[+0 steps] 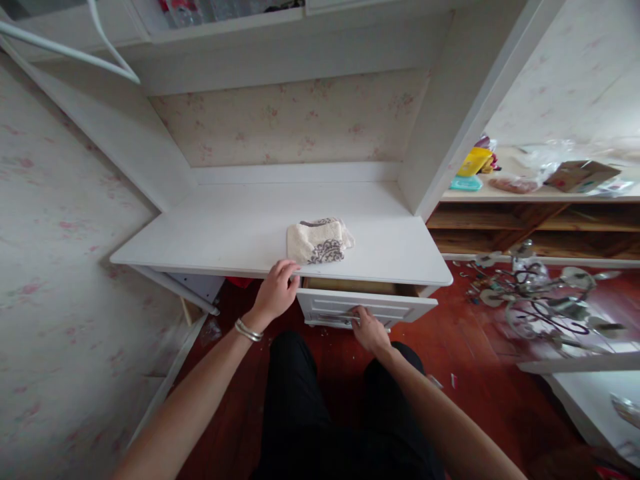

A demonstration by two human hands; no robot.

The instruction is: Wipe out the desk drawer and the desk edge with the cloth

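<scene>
A white desk (220, 230) stands in front of me, with a folded cream cloth (320, 240) with a dark scroll pattern lying near its front edge. Below the top, a white drawer (410, 309) is pulled partway out; only a strip of its inside shows. My right hand (370, 331) has its fingers curled on the handle at the drawer's front. At the desk edge, just left of the drawer and close to the cloth, is my left hand (278, 291). Its fingers are loosely bent with the thumb apart, and nothing shows in it.
Overhead there is a shelf (240, 19) with items in it, and a white tube-like hanger (75, 52) at the upper left. On the right, a low wooden shelf unit (475, 217) holds bags and a box (583, 177). A chandelier (545, 297) lies on the red floor.
</scene>
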